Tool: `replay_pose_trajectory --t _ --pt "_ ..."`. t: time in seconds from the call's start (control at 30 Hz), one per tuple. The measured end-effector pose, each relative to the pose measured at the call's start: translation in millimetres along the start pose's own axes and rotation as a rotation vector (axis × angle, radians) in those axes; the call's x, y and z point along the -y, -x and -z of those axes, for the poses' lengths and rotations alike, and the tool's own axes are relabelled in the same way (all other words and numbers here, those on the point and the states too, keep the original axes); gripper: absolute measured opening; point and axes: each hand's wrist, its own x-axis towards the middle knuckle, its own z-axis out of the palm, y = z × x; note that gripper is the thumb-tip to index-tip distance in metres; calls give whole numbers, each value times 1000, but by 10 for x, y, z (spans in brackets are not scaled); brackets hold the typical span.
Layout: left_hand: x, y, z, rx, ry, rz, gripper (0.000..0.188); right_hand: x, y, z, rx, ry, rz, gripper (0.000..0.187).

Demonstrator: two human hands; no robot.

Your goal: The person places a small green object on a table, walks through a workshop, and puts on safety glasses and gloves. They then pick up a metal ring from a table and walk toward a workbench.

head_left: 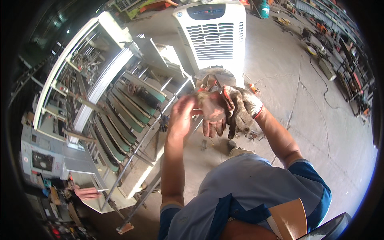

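Observation:
My left hand (182, 114) is bare and smeared by motion, its fingertips beside a stained, pinkish glove-like shape (213, 114) whose fingers hang downward. Whether the fingers grip it is too blurred to tell. On my right hand (242, 106) is a dirty white knitted work glove with a red-edged cuff at the wrist. Its fingers close around a second soiled work glove (228, 100), which shows a red edge at the top and dark fingers below. Both hands are close together in front of my body, above a round stool-like top (218, 74) with small tools on it.
A white air cooler (212, 36) stands just beyond my hands. To the left is a machine frame (116, 100) with rails and green-edged slats, beside a grey control box (42, 160). Racks of metal parts (352, 80) line the right, with a cable (324, 88) along the concrete floor.

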Motion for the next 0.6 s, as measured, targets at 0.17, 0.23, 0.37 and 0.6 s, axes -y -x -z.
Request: replay_pose_trajectory --t 0.17,0.23,0.37,0.6 --pt "-125 -140 161 39 232 -16 34 110 90 19 73 291 179 46" --pt "-167 -199 245 47 253 -19 35 174 169 48 -43 620 12 50" --pt "-163 -249 389 54 377 -37 36 115 210 113 -65 249 -129 54" --pt "0 -357 440 292 793 -155 44 -34 149 -101 242 -176 36 64"
